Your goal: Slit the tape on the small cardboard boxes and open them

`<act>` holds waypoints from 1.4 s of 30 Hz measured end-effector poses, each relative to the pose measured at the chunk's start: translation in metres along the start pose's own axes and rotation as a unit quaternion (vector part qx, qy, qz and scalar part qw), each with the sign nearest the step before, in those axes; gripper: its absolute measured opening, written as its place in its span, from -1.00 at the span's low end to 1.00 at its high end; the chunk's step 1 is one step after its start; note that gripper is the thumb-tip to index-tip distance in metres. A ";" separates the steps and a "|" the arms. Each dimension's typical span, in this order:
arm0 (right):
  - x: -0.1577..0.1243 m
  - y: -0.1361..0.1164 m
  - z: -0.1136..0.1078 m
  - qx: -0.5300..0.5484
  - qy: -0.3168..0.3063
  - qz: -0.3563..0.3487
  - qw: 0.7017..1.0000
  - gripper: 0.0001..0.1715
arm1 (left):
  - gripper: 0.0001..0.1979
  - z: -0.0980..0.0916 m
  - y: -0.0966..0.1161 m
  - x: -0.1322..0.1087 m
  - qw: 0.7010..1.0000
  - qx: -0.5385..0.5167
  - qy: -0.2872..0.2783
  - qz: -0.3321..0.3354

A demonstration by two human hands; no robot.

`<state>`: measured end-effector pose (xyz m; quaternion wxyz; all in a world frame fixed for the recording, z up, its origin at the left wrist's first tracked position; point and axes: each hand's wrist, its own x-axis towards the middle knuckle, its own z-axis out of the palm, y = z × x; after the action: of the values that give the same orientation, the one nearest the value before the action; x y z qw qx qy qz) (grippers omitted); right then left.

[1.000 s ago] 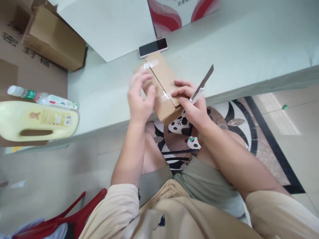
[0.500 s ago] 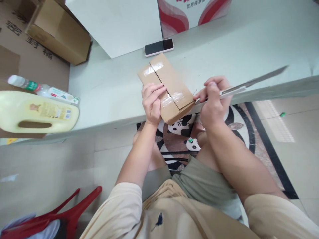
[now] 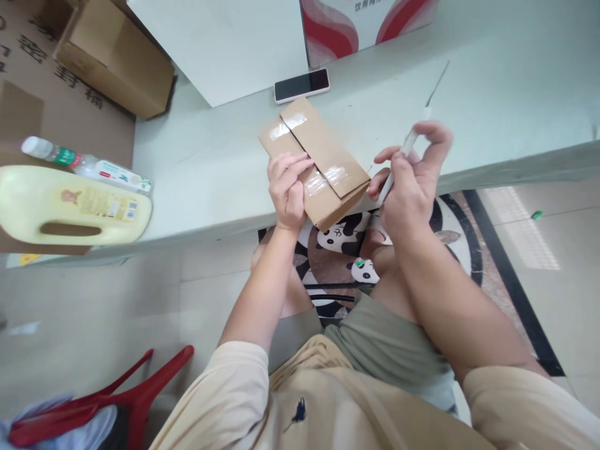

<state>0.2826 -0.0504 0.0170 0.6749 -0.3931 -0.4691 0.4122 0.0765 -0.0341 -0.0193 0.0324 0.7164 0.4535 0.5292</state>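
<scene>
A flat brown cardboard box (image 3: 323, 147) with clear tape over its flap seam lies at the near edge of the pale green table (image 3: 215, 169), one corner hanging over the edge. My left hand (image 3: 287, 190) rests on the box's near left part, fingers curled and pressing down on it. My right hand (image 3: 410, 181) is just right of the box, closed round a utility knife (image 3: 407, 147). Its thin blade points up and away to the right, clear of the box.
A phone (image 3: 302, 85) lies screen up just beyond the box. A yellow jug (image 3: 75, 209) and a plastic bottle (image 3: 89, 165) lie at the table's left. Cardboard boxes (image 3: 117, 59) stand at the back left. A red chair (image 3: 117, 406) is at my lower left.
The knife has swung from pointing flat to the right to pointing up and away. My left hand came down onto the box a second ago and has stayed there.
</scene>
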 end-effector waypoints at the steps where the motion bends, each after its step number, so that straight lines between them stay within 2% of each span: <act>1: -0.002 -0.005 0.000 0.016 -0.020 0.010 1.000 -0.72 | -0.42 0.000 0.000 0.000 1.000 0.006 0.000 -0.002; 4: -0.006 -0.014 -0.004 0.043 -0.080 0.034 0.995 -0.59 | -0.43 0.001 0.001 0.001 1.000 0.007 0.002 0.005; 6: -0.007 -0.014 -0.008 0.051 -0.101 0.026 0.993 -0.49 | -0.44 0.002 0.001 0.001 1.000 0.003 0.006 0.008; 10: -0.013 -0.014 -0.007 0.048 -0.097 -0.012 0.994 -0.55 | -0.42 0.003 0.002 0.000 1.000 0.013 0.016 -0.001; 13: -0.021 -0.019 -0.002 -0.004 -0.103 -0.036 0.994 -0.70 | -0.38 0.004 0.004 0.001 0.999 0.031 0.010 -0.011; 18: -0.027 -0.031 0.000 -0.166 -0.171 -0.094 0.967 -0.67 | -0.39 0.005 0.007 0.001 0.999 0.027 0.024 -0.008; 21: -0.025 -0.036 -0.001 -0.259 -0.166 -0.120 0.944 -0.78 | -0.38 0.006 0.008 0.000 0.999 0.030 0.021 -0.018; 24: -0.025 -0.039 0.001 -0.299 -0.133 -0.163 0.931 -0.91 | -0.38 0.006 0.007 0.000 0.999 0.031 0.013 -0.021; 27: -0.028 -0.039 0.004 -0.309 -0.133 -0.213 0.917 -0.90 | -0.42 0.006 0.007 0.000 1.000 0.014 0.022 -0.010; 30: -0.033 -0.039 0.005 -0.329 -0.164 -0.217 0.904 -0.86 | -0.41 0.007 0.006 0.000 1.000 0.015 0.022 -0.014; 35: -0.034 -0.038 0.005 -0.320 -0.162 -0.236 0.903 -0.84 | -0.36 0.007 0.006 0.000 0.999 0.039 0.019 -0.020; 42: -0.032 -0.042 0.005 -0.301 -0.168 -0.228 0.911 -0.83 | -0.34 0.006 0.007 0.000 0.999 0.042 0.014 -0.026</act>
<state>0.2788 -0.0945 0.0467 0.5113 -0.3847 -0.7544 0.1466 0.0861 -0.0358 -0.0185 0.0097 0.6975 0.4943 0.5188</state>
